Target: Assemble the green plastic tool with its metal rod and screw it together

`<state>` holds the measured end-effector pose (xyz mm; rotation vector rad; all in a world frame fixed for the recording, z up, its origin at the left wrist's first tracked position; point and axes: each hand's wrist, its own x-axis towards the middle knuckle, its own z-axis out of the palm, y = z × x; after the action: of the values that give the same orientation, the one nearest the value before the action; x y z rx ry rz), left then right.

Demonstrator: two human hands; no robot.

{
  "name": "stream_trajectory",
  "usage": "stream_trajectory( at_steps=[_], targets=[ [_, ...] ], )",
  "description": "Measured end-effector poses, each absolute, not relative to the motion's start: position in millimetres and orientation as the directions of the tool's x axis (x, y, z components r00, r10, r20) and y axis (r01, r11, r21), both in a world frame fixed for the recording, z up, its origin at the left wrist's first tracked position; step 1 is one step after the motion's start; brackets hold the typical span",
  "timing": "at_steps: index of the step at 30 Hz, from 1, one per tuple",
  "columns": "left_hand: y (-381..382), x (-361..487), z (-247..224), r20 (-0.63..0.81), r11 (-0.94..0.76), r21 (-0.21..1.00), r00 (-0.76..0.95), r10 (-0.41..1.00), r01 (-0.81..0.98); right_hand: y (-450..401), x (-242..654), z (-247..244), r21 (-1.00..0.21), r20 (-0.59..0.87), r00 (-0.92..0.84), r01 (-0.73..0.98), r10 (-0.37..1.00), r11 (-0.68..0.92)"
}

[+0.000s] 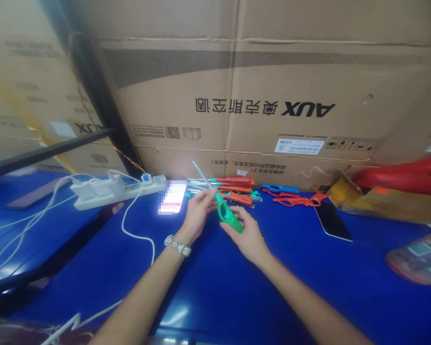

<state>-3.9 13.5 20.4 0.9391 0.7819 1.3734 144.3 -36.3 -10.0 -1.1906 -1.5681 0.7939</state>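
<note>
A green long-necked gas lighter (230, 218) is held slantwise over the blue table, its thin metal tube pointing up and to the left. My left hand (198, 213) pinches it near the base of the tube. Around the lower end of the green handle, my right hand (249, 235) is closed. Just behind my hands lies a pile of red and orange lighters (237, 189) with metal tubes. Farther right are loose handle shells: a blue one (280, 189) and an orange-red one (298, 201).
Left of the pile lies a lit phone (172, 197). A white power strip (111, 191) with plugs and trailing cables stands at left. A dark phone (332, 223), an open carton (377, 203) and a clear plastic container (418, 258) are at right. Large cardboard boxes (258, 72) wall off the back.
</note>
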Motion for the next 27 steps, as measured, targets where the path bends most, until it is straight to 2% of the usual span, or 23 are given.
stream_trajectory(
  at_steps=[4,8,12,14,16,19,21,23,27],
  targets=[
    [16,-8,20,0.103,-0.058,0.943,0.120,0.987,-0.328,-40,145,-8,-0.922,0.200,-0.037,0.332,0.979,0.200],
    [17,-8,15,0.172,-0.164,0.978,0.056,0.984,-0.128,-43,142,-5,-0.933,0.144,-0.046,0.328,0.989,0.151],
    [16,-5,10,0.240,-0.240,0.970,0.001,0.971,-0.048,-48,138,-2,-0.931,0.092,-0.073,0.348,0.993,0.112],
    [15,-4,9,0.251,-0.252,0.965,-0.030,0.968,-0.073,-50,137,-2,-0.917,0.134,-0.088,0.366,0.987,0.157],
    [15,-4,11,0.193,-0.197,0.963,-0.044,0.980,-0.185,-52,138,-2,-0.898,0.193,-0.125,0.377,0.973,0.226],
    [16,-2,16,-0.006,0.034,0.897,0.066,0.998,-0.440,-54,137,-2,-0.892,0.182,-0.190,0.380,0.965,0.243],
    [15,1,19,-0.081,0.148,0.838,0.149,0.986,-0.526,-56,135,-1,-0.895,0.154,-0.206,0.385,0.966,0.225],
    [14,4,20,-0.098,0.160,0.821,0.141,0.985,-0.549,-59,131,0,-0.889,0.150,-0.188,0.404,0.971,0.215],
    [10,14,13,-0.057,0.069,0.867,0.039,0.998,-0.493,-65,122,2,-0.869,0.169,-0.111,0.452,0.979,0.202]
  ],
)
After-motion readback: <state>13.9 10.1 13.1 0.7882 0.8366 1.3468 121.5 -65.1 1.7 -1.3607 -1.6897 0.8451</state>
